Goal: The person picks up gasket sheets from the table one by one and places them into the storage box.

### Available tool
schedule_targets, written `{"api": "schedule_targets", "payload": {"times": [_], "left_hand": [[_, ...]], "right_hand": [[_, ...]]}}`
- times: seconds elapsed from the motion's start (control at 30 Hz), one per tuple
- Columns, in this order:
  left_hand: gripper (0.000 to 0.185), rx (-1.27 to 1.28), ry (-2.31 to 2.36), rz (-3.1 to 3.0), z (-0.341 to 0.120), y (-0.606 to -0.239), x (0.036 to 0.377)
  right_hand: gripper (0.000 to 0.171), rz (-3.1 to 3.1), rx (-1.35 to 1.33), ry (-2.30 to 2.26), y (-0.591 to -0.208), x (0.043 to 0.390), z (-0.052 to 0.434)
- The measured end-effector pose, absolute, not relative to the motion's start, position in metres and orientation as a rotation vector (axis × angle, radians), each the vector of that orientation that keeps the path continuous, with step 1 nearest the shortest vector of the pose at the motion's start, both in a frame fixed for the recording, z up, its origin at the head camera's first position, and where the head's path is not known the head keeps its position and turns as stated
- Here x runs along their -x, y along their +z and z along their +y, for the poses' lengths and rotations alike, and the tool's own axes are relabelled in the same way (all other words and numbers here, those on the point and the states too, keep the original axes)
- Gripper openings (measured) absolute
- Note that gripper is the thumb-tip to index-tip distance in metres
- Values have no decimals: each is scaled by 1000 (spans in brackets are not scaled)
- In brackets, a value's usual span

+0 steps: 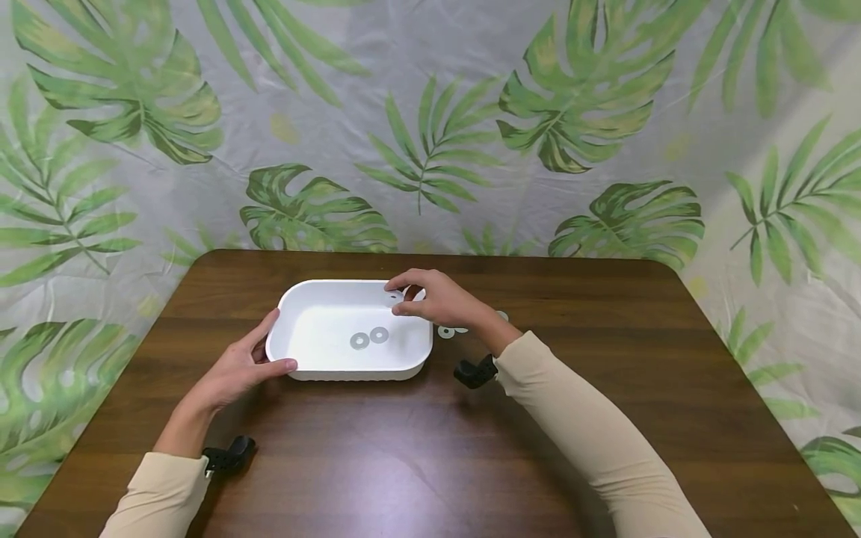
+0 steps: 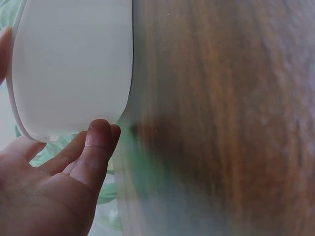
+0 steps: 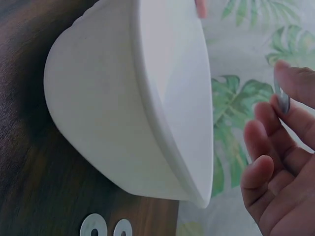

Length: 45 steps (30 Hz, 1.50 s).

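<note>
Two flat grey washers (image 1: 369,338) inside a white rectangular tray (image 1: 296,360).

A white plastic tray (image 1: 309,359), smooth and faintly glossy with a ribbed lower edge, sits on a dark wood-grain table (image 1: 417,463) whose polished top catches a soft sheen; flat metal washers (image 1: 369,338), dull silver and smooth, lie inside it, with more of the same washers on the table (image 3: 106,227) beside it. Behind hangs a matt, slightly creased cloth backdrop (image 1: 430,112) printed with green leaves; the sleeves (image 1: 592,426) are a matt beige knit.
</note>
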<state>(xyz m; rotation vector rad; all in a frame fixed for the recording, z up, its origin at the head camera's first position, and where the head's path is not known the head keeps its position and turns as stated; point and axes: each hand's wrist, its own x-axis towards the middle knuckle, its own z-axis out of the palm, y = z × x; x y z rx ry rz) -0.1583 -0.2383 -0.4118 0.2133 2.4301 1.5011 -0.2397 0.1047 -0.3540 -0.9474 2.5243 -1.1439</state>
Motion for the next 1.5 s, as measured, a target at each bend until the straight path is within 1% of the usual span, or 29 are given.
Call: {"api": "schedule_targets", "payload": {"times": [0.8, 0.87, 1.03, 1.1, 1.23, 1.5], "left_hand": [[100, -209, 1486, 2433, -237, -414, 159], [100, -209, 1489, 2432, -237, -414, 159], [101, -218, 1503, 2427, -237, -414, 159], [101, -216, 1502, 2425, -237, -414, 159], [101, -210, 1495, 2426, -237, -413, 159], [101, -214, 1494, 2428, -240, -411, 159]], "right_hand": [[39, 2541, 950, -1099, -359, 238, 109], [41, 2538, 943, -1106, -359, 238, 108], [56, 2544, 911, -1128, -357, 238, 110], [59, 2555, 901, -1133, -357, 238, 113], [54, 2582, 897, -1141, -355, 237, 126], [45, 2627, 836, -1094, -349, 225, 172]]}}
